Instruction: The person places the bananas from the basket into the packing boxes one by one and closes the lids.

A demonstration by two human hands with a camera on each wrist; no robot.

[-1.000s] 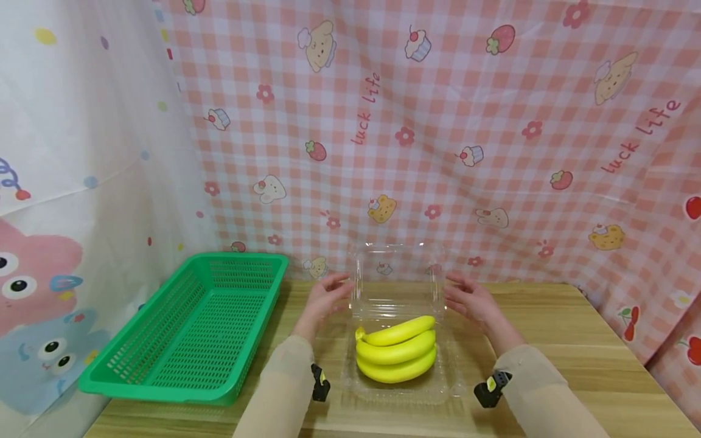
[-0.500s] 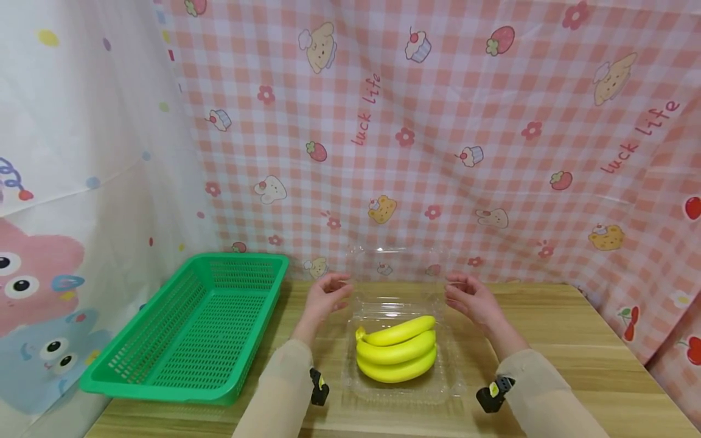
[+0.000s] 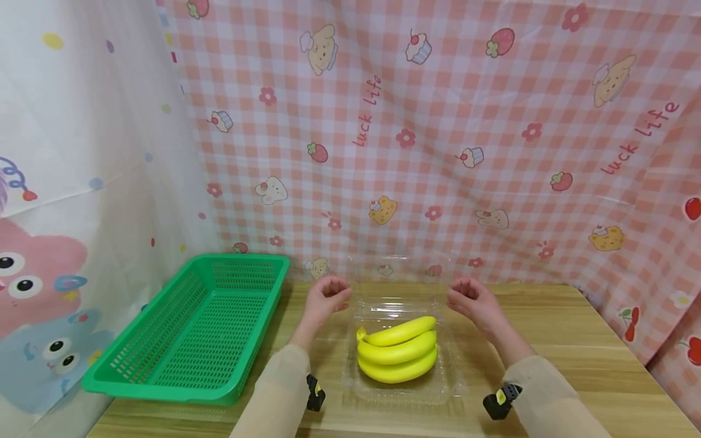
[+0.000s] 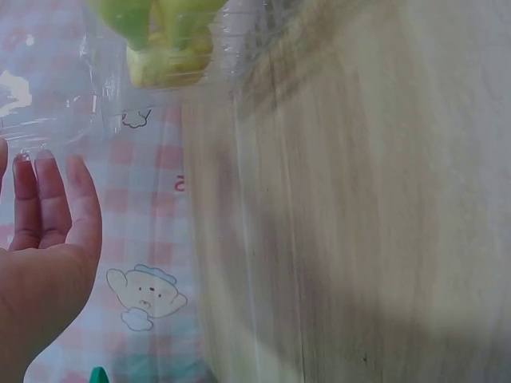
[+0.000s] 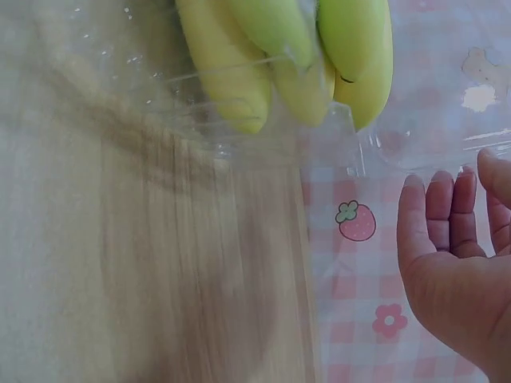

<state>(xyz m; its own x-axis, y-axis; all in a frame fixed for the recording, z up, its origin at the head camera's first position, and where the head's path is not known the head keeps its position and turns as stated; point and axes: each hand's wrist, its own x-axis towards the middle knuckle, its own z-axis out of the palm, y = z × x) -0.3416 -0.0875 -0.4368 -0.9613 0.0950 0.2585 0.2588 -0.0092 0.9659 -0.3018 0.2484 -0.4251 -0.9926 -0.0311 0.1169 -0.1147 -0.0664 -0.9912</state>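
Observation:
A bunch of yellow bananas (image 3: 397,354) lies in the base of a clear hinged plastic box (image 3: 449,392). Its transparent lid (image 3: 402,280) stands raised on the far side. My left hand (image 3: 324,299) pinches the lid's left edge with thumb and fingertips. Opposite it, my right hand (image 3: 477,304) pinches the right edge the same way. In the left wrist view, the fingertips (image 4: 46,155) meet the lid's rim, the thumb mostly out of frame. The right wrist view shows the thumb (image 5: 491,163) and fingers (image 5: 437,199) at the rim, beside the bananas (image 5: 239,72).
To the left stands a green perforated plastic basket (image 3: 210,340) on the wooden table (image 3: 569,365). A pink checked cloth (image 3: 493,182) hangs behind the table, and a white patterned curtain (image 3: 109,152) hangs at the left.
The lid's top edge has come lower in view as the lid tilts. Both hands have shifted slightly down with it, thumbs and fingers drawing closer together. Bananas and basket stay put.

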